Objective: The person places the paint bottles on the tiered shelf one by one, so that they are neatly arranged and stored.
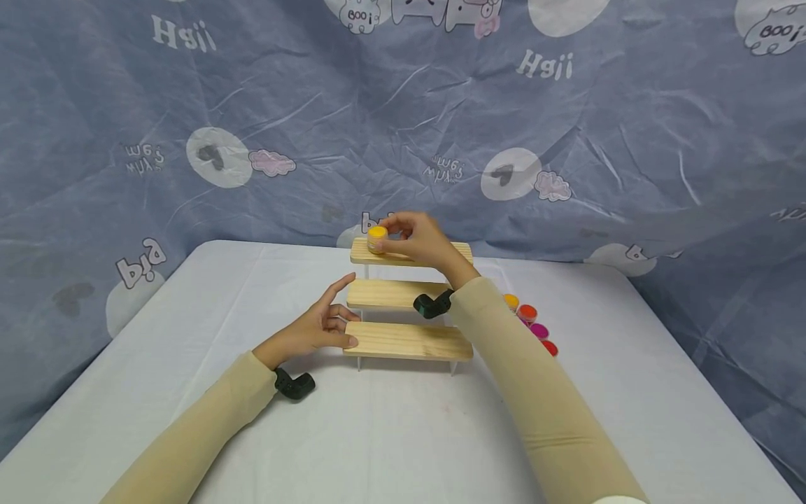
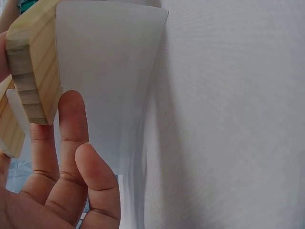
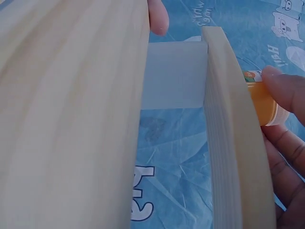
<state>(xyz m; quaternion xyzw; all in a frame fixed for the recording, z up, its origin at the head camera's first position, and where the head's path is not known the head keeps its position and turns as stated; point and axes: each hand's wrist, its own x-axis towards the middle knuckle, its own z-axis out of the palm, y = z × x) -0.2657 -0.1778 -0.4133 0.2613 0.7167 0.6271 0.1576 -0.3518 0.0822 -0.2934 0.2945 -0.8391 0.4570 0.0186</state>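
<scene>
Yellow jar [image 1: 376, 236] is upright on the top shelf [image 1: 461, 252], near its left end. Right hand [image 1: 417, 239] grips it between thumb and fingers. Left hand [image 1: 315, 327] holds the left end of the bottom shelf [image 1: 415, 341], thumb above, fingers below. I see more jars [image 1: 527, 313] on the table [image 1: 403, 434], right of the shelves, partly behind the right sleeve [image 1: 535, 378].

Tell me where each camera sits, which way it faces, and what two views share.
Head: worn on the head, facing forward and down at the wooden stand; left hand, right hand and both sleeves show.
Left wrist: worn there, facing the stand's left end and white tablecloth; left-hand fingers show.
Right wrist: worn there, facing past the shelves to the patterned cloth; right-hand fingers show, plus another fingertip.
Shared: head and right wrist show the yellow jar in the right hand.
</scene>
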